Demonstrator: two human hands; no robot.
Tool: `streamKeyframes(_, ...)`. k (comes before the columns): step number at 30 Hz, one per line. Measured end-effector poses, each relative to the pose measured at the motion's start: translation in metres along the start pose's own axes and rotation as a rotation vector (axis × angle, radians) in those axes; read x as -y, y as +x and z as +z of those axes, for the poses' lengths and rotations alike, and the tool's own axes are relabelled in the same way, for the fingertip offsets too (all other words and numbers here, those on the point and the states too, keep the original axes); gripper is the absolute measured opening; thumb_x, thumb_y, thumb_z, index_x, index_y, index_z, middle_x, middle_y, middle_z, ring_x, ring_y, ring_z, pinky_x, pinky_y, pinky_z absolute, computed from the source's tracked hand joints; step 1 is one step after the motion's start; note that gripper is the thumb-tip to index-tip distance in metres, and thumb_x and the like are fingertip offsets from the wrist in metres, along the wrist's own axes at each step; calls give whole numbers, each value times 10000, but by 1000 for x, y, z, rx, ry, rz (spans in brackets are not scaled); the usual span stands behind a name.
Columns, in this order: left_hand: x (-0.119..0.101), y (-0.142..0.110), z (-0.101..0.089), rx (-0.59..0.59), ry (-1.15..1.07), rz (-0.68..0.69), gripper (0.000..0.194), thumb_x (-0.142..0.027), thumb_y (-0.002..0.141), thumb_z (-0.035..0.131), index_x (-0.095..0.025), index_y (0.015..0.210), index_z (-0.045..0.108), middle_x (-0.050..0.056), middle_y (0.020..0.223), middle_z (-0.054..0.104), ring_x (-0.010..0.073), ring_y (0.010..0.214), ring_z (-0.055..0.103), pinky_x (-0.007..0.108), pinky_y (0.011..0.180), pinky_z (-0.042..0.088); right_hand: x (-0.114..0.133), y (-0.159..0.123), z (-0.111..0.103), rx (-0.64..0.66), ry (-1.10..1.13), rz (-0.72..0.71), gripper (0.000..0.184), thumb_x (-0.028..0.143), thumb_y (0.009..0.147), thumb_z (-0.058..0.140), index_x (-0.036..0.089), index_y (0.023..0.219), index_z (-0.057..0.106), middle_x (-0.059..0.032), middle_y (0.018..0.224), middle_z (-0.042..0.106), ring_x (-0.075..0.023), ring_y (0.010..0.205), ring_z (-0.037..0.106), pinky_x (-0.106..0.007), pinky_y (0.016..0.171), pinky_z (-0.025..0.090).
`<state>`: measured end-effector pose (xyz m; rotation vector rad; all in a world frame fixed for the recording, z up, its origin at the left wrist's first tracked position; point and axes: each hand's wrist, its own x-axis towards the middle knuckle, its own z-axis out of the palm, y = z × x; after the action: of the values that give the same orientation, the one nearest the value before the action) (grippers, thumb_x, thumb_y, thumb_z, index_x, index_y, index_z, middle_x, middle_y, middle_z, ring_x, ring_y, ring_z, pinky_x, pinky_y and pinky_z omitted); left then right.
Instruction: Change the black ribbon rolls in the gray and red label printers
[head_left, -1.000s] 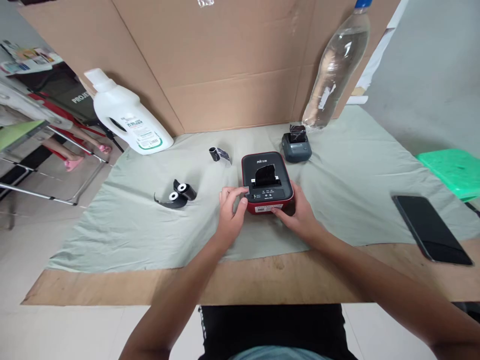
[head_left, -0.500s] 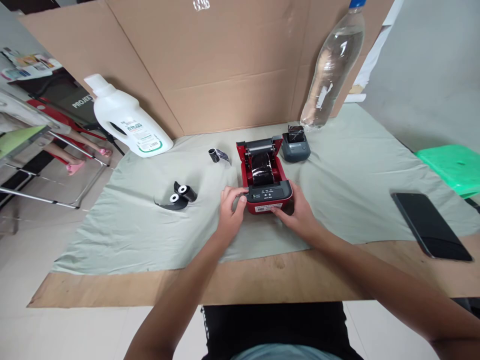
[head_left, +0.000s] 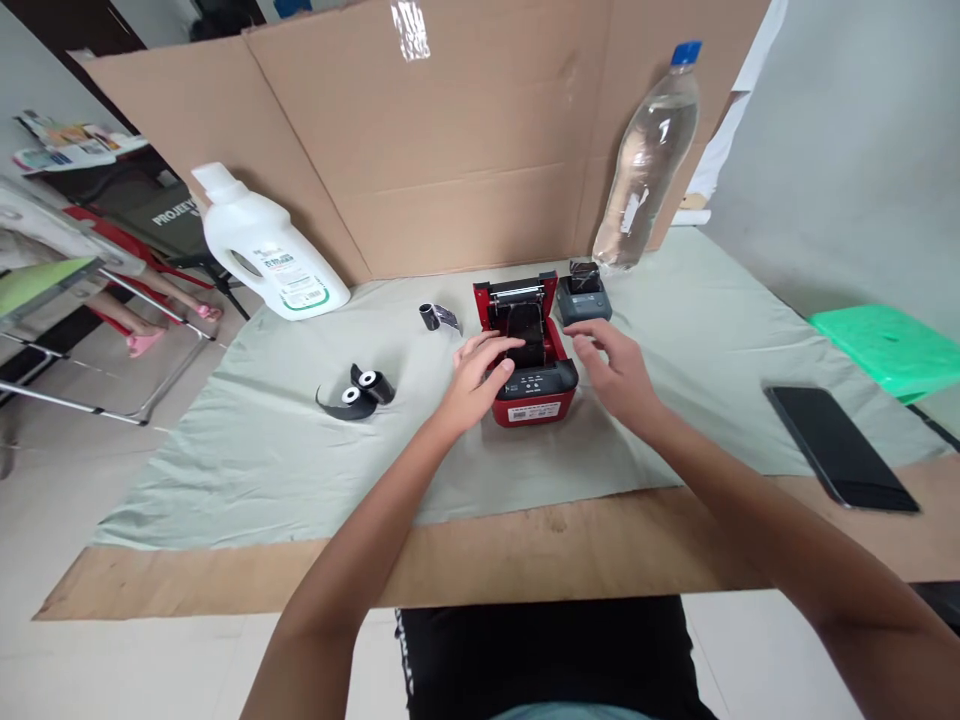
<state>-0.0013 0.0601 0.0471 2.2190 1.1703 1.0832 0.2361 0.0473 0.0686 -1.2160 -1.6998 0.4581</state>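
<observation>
A red and black label printer stands on the cloth before me with its lid raised at the back. Inside it lies a roll of black film. My left hand is over the printer's left side, its fingers apart and reaching above the open bay; whether a fingertip touches the film I cannot tell. Beside the right wall hovers my right hand, fingers apart and holding nothing. Behind it sits a smaller dark grey printer, with black film sticking up from its top.
Two black ribbon rolls and a small black roll lie to the left. A white jug and a water bottle stand against the cardboard. At right lies a phone; a green stool is beyond. A person's legs show far left.
Both hands have left the front of the red printer and moved up and away from me, the left over the open bay, the right beside it. The view has tilted up slightly.
</observation>
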Motion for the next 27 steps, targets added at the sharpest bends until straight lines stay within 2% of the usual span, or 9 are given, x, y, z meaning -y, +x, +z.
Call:
streamKeyframes(2, 0, 1, 4, -105, 17, 148, 480, -498, 1088, 360, -249, 1060, 769, 71, 1195, 781, 265, 1267, 609, 488, 1154, 361, 11, 27, -14, 117, -53, 103, 294, 392, 986, 495, 199, 937, 712, -80, 950, 766, -225, 862, 687, -377, 817, 531)
streamKeyframes(5, 1, -10, 11, -246, 155, 375, 468, -404, 1073, 399, -232, 840, 767, 58, 1037, 825, 251, 1043, 671, 473, 1021, 414, 24, 66, -28, 500, -159, 214, 252, 331, 937, 555, 187, 825, 728, -57, 851, 768, -170, 645, 617, -329, 664, 484)
streamKeyframes(7, 1, -21, 15, -304, 255, 490, 380, -327, 1034, 462, -232, 803, 748, 39, 1028, 834, 245, 978, 667, 455, 945, 416, 30, 85, -27, 716, -221, 211, 203, 285, 912, 590, 189, 853, 759, -50, 895, 783, -161, 636, 614, -312, 642, 465)
streamKeyframes(10, 3, -31, 17, -358, 370, 632, 216, -238, 959, 558, -240, 823, 726, 6, 1074, 835, 229, 921, 639, 428, 877, 389, 39, 97, -5, 874, -370, 116, 153, 200, 864, 629, 199, 883, 782, -47, 913, 784, -187, 740, 653, -300, 694, 454)
streamKeyframes(15, 4, -34, 20, -380, 411, 715, 102, -212, 914, 623, -257, 912, 715, -10, 1083, 834, 228, 888, 591, 420, 854, 349, 48, 90, 39, 923, -759, 60, 222, 112, 829, 617, 162, 981, 771, -145, 1039, 767, -320, 1110, 627, -362, 860, 443)
streamKeyframes(18, 5, -33, 21, -368, 390, 711, 113, -206, 919, 611, -260, 927, 710, -7, 1087, 833, 231, 898, 572, 418, 855, 343, 47, 86, 48, 913, -852, 53, 217, 115, 841, 616, 164, 997, 758, -164, 1113, 752, -368, 1246, 546, -446, 1001, 391)
streamKeyframes(21, 9, -35, 18, -391, 367, 704, 132, -236, 935, 586, -268, 930, 714, 33, 1159, 809, 241, 937, 563, 413, 861, 356, 45, 87, 40, 920, -816, 18, 173, 126, 870, 596, 167, 951, 744, -155, 1080, 745, -354, 1203, 558, -465, 1024, 368)
streamKeyframes(24, 17, -36, 14, -458, 313, 723, 126, -290, 943, 594, -271, 890, 706, 76, 1207, 750, 248, 971, 568, 406, 860, 377, 50, 87, 18, 926, -688, -52, 134, 136, 905, 561, 168, 920, 691, -134, 1048, 722, -298, 1069, 599, -378, 895, 415)
streamKeyframes(27, 24, -33, 10, -594, 236, 572, 164, -321, 974, 574, -234, 864, 660, 113, 1198, 664, 255, 1035, 577, 409, 880, 424, 63, 81, -3, 923, -510, -96, 77, 183, 943, 543, 191, 906, 610, -103, 1040, 683, -239, 920, 601, -329, 754, 417)
